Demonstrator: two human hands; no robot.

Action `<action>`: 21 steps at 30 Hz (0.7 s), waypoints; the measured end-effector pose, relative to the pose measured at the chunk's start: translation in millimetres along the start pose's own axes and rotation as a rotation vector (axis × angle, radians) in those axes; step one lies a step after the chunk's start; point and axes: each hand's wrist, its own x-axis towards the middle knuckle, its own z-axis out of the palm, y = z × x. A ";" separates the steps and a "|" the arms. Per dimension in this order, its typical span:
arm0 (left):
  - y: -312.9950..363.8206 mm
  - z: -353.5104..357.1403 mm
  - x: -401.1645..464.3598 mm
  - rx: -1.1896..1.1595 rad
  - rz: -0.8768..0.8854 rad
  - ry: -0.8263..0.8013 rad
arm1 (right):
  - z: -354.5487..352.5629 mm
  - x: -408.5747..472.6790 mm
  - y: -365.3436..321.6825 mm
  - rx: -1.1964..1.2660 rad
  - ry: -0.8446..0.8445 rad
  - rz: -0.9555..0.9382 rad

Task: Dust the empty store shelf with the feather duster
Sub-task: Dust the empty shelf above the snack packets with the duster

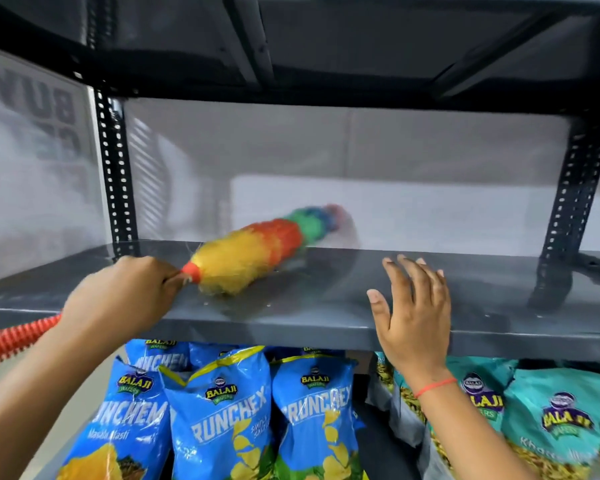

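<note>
A: Where's the feather duster (257, 252)?

B: Lying on the grey shelf (326, 317), its fluffy head stretching toward two o'clock from the left hand (125, 292). The yellow end sits just past the knuckles; the green and blue tip is blurred near the back.

A: And the grip?

B: The left fingers (168, 275) are curled tight around the handle right at the orange collar. The ribbed orange handle (18, 336) sticks out behind the wrist toward eight o'clock.

A: The other hand?

B: The right hand (413, 313) is at three o'clock of the duster, well apart from it, fingers spread and holding nothing, over the shelf's front edge. Blue snack bags (219, 410) stand below.
</note>
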 end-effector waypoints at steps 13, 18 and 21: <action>18.2 7.7 -43.1 -0.022 -0.037 -0.041 | 0.4 -17.9 14.5 -0.120 -0.224 -0.572; 33.1 7.0 -52.5 0.069 -0.031 -0.116 | 0.6 -19.4 15.0 -0.101 -0.224 -0.560; 33.6 -5.0 -37.0 0.130 -0.123 -0.014 | 0.2 -19.9 14.9 -0.093 -0.206 -0.553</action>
